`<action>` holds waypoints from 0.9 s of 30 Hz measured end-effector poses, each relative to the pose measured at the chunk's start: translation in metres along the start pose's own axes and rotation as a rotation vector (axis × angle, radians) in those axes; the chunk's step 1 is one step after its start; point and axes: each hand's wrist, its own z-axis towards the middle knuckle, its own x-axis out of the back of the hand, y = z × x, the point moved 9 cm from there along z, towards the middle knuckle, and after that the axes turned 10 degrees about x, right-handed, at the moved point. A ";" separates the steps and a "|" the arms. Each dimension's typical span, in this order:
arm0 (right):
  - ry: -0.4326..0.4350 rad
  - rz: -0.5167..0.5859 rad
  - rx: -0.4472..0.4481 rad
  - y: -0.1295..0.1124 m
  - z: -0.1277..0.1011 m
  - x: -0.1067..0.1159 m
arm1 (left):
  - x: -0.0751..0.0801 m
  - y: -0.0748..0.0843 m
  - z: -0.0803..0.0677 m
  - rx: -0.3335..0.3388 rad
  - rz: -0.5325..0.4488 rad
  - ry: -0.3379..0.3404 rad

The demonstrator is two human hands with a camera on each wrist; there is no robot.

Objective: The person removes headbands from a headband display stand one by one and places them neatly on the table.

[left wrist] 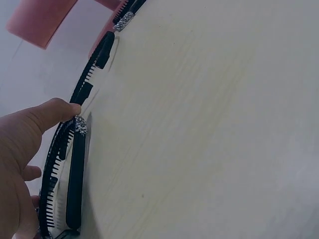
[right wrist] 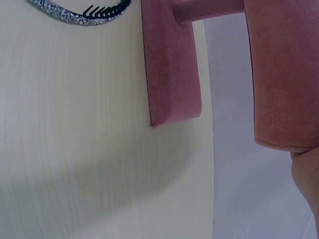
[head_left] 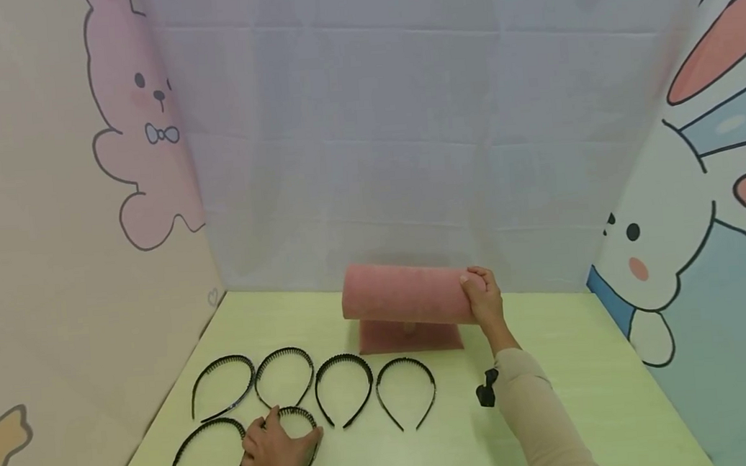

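Observation:
My left hand (head_left: 278, 449) is at the near left of the table, its thumb and fingers spread across a black toothed headband (head_left: 297, 411) and gripping its two sides. In the left wrist view the thumb (left wrist: 62, 110) presses the band near a glittery patch. My right hand (head_left: 484, 297) holds the right end of a pink padded roll (head_left: 403, 292), thumb in front and fingers over the top. The roll sits on a short post above a pink base (head_left: 413, 337), together a headband display stand. In the right wrist view, only part of this hand shows beside the roll (right wrist: 284, 74).
Several other black headbands lie on the pale table (head_left: 551, 365): one at near left (head_left: 174, 456), others in a row, ending with a headband (head_left: 434, 387) in front of the stand. Cloth walls (head_left: 374, 153) enclose the back and sides.

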 end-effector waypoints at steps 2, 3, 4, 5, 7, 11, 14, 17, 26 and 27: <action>-0.002 0.000 -0.001 0.001 -0.001 0.000 | -0.001 -0.001 -0.001 0.015 0.017 -0.012; -0.004 0.001 -0.002 0.001 -0.001 0.000 | -0.001 -0.002 -0.001 0.023 0.021 -0.017; -0.006 0.003 -0.001 0.001 -0.001 -0.001 | -0.001 -0.002 -0.002 0.028 0.025 -0.021; -0.006 -0.001 -0.001 0.001 -0.001 -0.001 | -0.001 -0.003 -0.002 0.032 0.027 -0.022; -0.002 -0.003 -0.001 0.002 0.000 0.000 | -0.001 -0.004 -0.003 0.037 0.027 -0.021; 0.009 0.019 -0.002 0.002 0.003 -0.001 | 0.000 -0.005 -0.002 0.027 0.025 -0.007; 0.011 0.041 -0.004 0.000 0.005 -0.002 | -0.001 -0.004 -0.001 0.013 0.027 0.006; -0.005 0.049 -0.015 -0.002 0.006 -0.001 | -0.003 -0.002 -0.001 -0.007 0.018 0.015; -0.117 0.091 -0.111 0.002 -0.015 0.009 | 0.005 0.002 -0.005 -0.066 -0.002 0.089; -0.109 0.108 -0.119 0.004 -0.018 0.012 | 0.006 0.004 -0.005 -0.072 -0.008 0.096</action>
